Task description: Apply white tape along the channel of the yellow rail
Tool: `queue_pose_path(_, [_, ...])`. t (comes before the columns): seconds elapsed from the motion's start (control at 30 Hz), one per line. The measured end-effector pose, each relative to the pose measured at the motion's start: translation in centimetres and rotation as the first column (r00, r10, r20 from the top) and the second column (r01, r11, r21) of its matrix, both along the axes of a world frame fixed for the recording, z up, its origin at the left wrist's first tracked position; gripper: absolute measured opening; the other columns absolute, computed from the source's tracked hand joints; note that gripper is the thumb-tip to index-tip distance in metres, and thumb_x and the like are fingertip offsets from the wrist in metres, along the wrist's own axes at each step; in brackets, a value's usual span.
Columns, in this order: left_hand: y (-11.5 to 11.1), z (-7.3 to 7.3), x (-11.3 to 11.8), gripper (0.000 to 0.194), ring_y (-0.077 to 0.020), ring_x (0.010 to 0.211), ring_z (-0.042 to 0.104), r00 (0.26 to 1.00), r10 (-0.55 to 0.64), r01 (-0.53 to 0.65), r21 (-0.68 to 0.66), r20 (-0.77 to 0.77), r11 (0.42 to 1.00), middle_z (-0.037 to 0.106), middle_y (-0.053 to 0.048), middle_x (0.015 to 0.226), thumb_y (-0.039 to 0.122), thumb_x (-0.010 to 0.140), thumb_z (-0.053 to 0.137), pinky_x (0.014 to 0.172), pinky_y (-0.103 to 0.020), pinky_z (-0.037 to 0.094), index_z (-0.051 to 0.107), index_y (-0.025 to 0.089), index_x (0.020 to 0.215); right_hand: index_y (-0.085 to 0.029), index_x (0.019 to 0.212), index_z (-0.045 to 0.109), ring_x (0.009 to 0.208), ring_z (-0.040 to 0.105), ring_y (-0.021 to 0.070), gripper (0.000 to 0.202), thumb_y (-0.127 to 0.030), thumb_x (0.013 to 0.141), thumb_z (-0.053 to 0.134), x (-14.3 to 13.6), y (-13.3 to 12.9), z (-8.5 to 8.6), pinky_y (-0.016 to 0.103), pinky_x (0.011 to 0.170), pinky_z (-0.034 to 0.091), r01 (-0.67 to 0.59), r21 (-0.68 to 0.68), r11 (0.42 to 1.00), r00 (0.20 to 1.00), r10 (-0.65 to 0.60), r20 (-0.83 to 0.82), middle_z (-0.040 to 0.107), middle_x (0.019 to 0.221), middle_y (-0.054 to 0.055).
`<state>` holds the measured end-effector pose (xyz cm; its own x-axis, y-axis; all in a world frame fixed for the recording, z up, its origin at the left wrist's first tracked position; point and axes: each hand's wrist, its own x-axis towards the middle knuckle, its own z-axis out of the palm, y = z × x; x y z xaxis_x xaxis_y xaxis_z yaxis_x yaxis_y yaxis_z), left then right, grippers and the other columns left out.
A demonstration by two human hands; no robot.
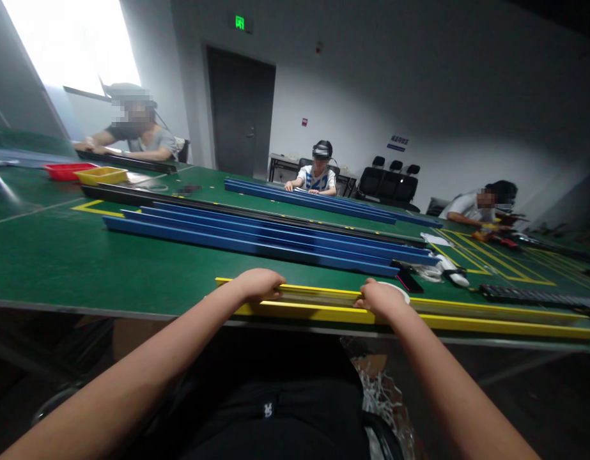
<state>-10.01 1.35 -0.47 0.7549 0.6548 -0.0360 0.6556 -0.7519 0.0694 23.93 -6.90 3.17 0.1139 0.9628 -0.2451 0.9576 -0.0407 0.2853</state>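
A long yellow channel [467, 323] with two raised walls lies along the front edge of the green table. My left hand [260, 284] is closed at its left part, the fingers curled over the far wall. Further right, my right hand [381, 298] is bent over the same channel, thumb and fingers pinched together inside it. Whatever is between those fingertips is too small to make out. Just behind the right hand shows part of a round white object [399, 292], mostly covered by the hand.
Blue channels [256, 241] and a dark rail [218, 207] lie beyond my hands on the green table [50, 255]. A phone [410, 281] and white cloth-like items [429, 269] are at right. Red [69, 171] and yellow trays [101, 176] stand far left. Three people sit around the table.
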Motion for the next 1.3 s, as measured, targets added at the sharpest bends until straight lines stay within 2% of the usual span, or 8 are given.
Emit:
queue_pose_path(0.3, [-0.1,0.1,0.3,0.024,-0.022,0.08,0.066,0.999,0.038,-0.038,-0.011,-0.019,0.999,0.072,-0.006,0.091,0.042,0.08,0.053,0.067,-0.028,0.047,0.067,0.025,0.09,-0.017,0.102,0.07,0.094,0.065,0.0326,0.046,-0.055,0.08,0.055,0.0,0.7,-0.5,0.042,0.075,0.048,-0.047,0.007,0.999,0.999,0.047,-0.007,0.064,0.114,0.019])
queue_pose_path(0.7, [0.1,0.0,0.9,0.024,-0.0234,0.082,0.068,0.998,0.057,-0.058,-0.042,-0.039,0.997,0.073,-0.007,0.092,0.037,0.077,0.057,0.066,-0.028,0.048,0.067,0.025,0.094,-0.014,0.105,0.071,0.1,0.064,0.0345,0.043,-0.047,0.081,0.059,-0.7,1.1,-1.1,0.044,0.08,0.047,0.013,0.025,1.0,1.0,-0.013,-0.017,0.065,0.115,0.022])
queue_pose_path(0.8, [0.0,0.2,1.1,0.026,-0.0245,0.084,0.068,0.996,0.08,-0.082,-0.045,-0.045,0.996,0.073,-0.008,0.095,0.039,0.076,0.058,0.067,-0.029,0.048,0.068,0.025,0.096,-0.012,0.105,0.071,0.1,0.064,0.0348,0.044,-0.047,0.08,0.06,-0.6,1.1,-1.2,0.042,0.081,0.047,0.014,0.034,0.999,1.0,-0.014,-0.016,0.065,0.115,0.022])
queue_pose_path(1.1, [-0.8,0.8,2.6,0.027,-0.0251,0.079,0.068,0.976,0.192,-0.194,-0.011,-0.099,0.981,0.073,-0.012,0.089,0.04,0.073,0.06,0.063,-0.029,0.048,0.071,0.021,0.088,-0.012,0.106,0.071,0.099,0.064,0.035,0.046,-0.048,0.08,0.059,-0.4,1.0,-1.2,0.043,0.08,0.048,0.011,0.042,0.999,1.0,-0.011,-0.013,0.065,0.114,0.023])
queue_pose_path(1.3, [-1.4,1.4,3.4,0.024,-0.0257,0.081,0.068,0.981,0.167,-0.168,-0.005,-0.096,0.986,0.072,-0.014,0.088,0.039,0.073,0.062,0.066,-0.029,0.049,0.071,0.019,0.084,-0.014,0.105,0.071,0.098,0.065,0.0352,0.046,-0.049,0.078,0.061,-0.6,1.0,-1.1,0.043,0.08,0.048,0.006,0.043,0.999,1.0,-0.005,-0.014,0.066,0.114,0.021])
